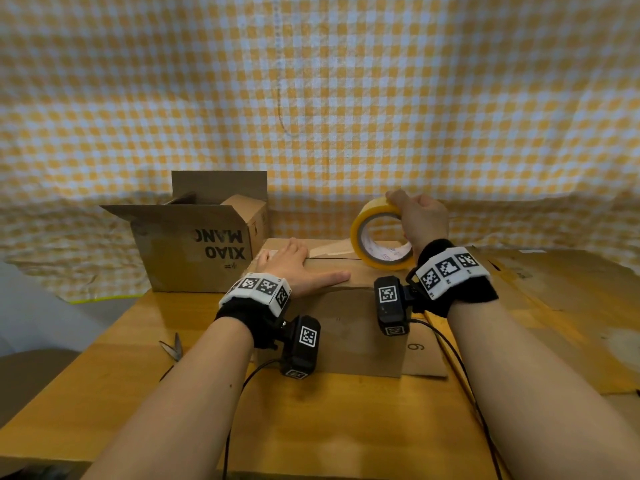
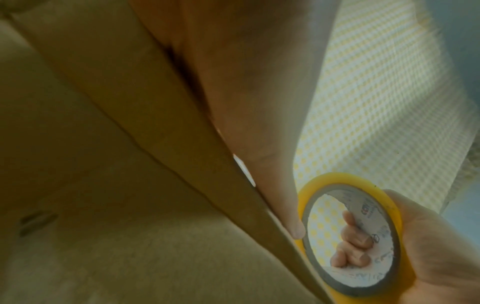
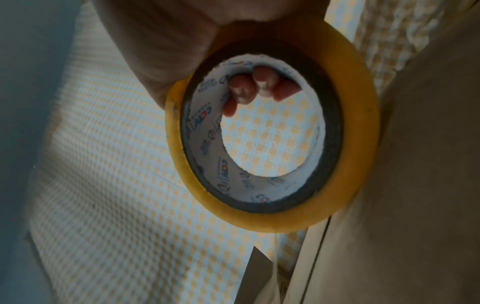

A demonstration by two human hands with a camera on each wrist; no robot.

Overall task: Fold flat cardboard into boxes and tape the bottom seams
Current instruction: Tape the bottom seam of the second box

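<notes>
A brown cardboard box stands on the wooden table with its closed flaps facing up. My left hand lies flat on the top flaps, fingers straight, thumb along the near edge. My right hand grips a yellow tape roll, held upright on the box's top right part. Fingers curl through the roll's core, and the roll touches the tip of my left thumb. A strip of tape seems to run left from the roll along the seam.
An assembled box printed upside-down with XIAO MANG stands open at the back left. Scissors lie on the table at the left. Flat cardboard sheets are stacked on the right. A yellow checked cloth hangs behind.
</notes>
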